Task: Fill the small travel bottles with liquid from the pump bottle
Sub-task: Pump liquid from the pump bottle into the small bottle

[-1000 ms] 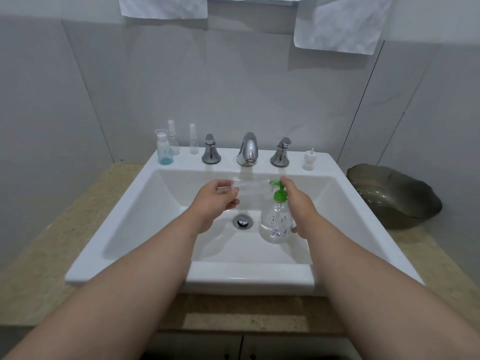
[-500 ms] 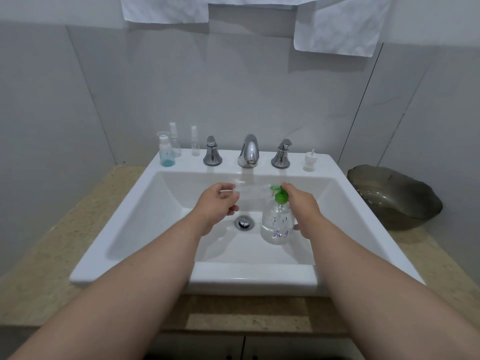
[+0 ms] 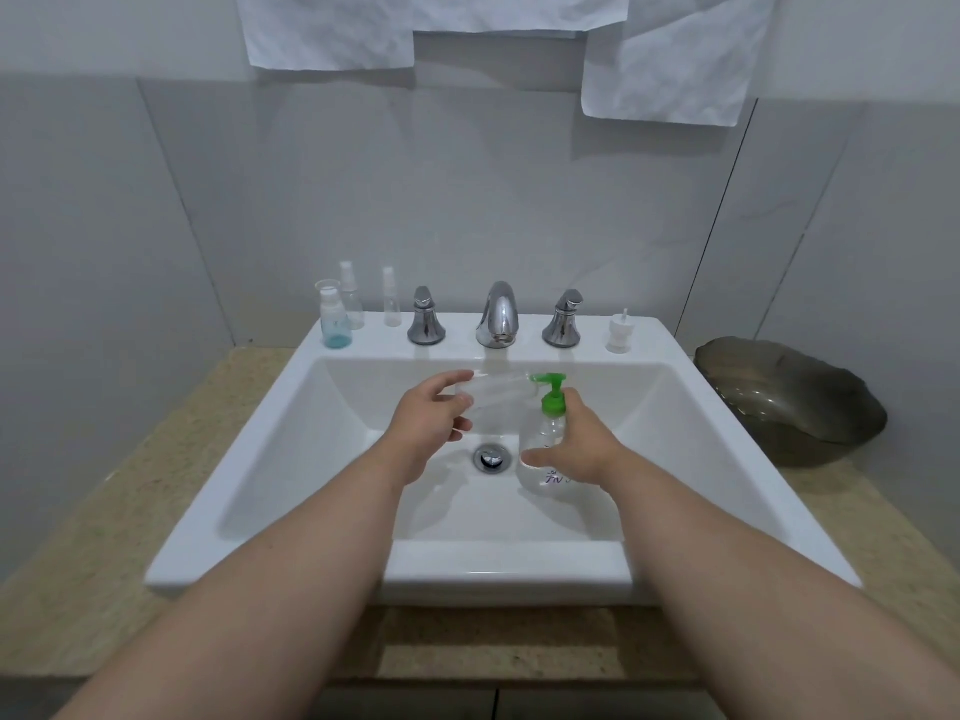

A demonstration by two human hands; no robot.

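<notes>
The right hand (image 3: 576, 444) has slipped down off the green pump head (image 3: 553, 394) to grasp the clear body of the pump bottle (image 3: 540, 431) over the sink (image 3: 498, 569), while the left hand (image 3: 426, 423) beside it still pinches the travel bottle (image 3: 493, 400) sideways.

The clear travel bottle (image 3: 496, 402) in the left hand (image 3: 428, 426) all but vanishes against the white sink (image 3: 322, 459) — its mouth cannot be made out, and it may be touching the green nozzle (image 3: 545, 377). The right hand (image 3: 584, 452) covers the right side of the pump bottle (image 3: 540, 431) and most of its purple writing. The sheets of paper (image 3: 332, 33) run off the top edge — both forearms (image 3: 291, 589) off the bottom.
</notes>
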